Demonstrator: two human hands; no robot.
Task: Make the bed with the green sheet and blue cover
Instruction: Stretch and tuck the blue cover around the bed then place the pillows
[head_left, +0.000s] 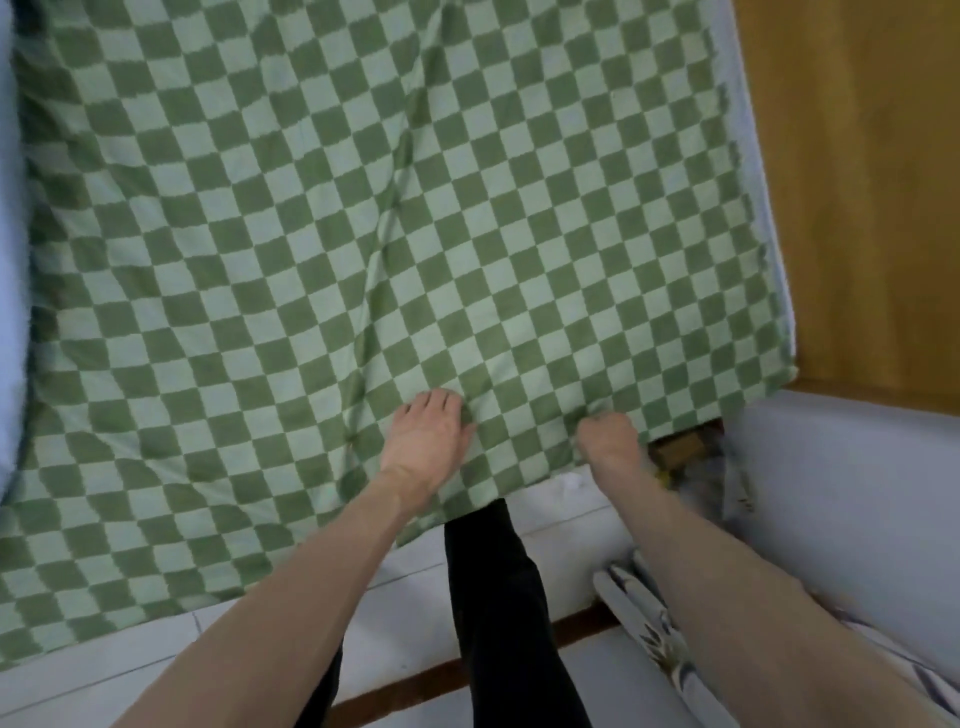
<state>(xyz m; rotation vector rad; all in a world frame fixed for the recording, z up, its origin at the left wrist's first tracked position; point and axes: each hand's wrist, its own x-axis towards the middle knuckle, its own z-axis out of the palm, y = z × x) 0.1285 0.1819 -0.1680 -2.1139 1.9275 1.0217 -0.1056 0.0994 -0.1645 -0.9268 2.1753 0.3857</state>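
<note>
The green checkered sheet (363, 234) lies spread over the bed, filling the view from 9 to 2 o'clock; the left hand (426, 441) presses flat on it near the near edge, fingers straight; the right hand (610, 439), at 3 o'clock of the left, curls its grip round the sheet's edge; a wooden board (857, 182) stands at 2 o'clock; no writing shows.

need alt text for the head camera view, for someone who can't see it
Seen from above, a green-and-white checkered sheet covers a bed; the left hand presses flat on it while the right hand grips its near edge. A wooden board stands at right.
</note>
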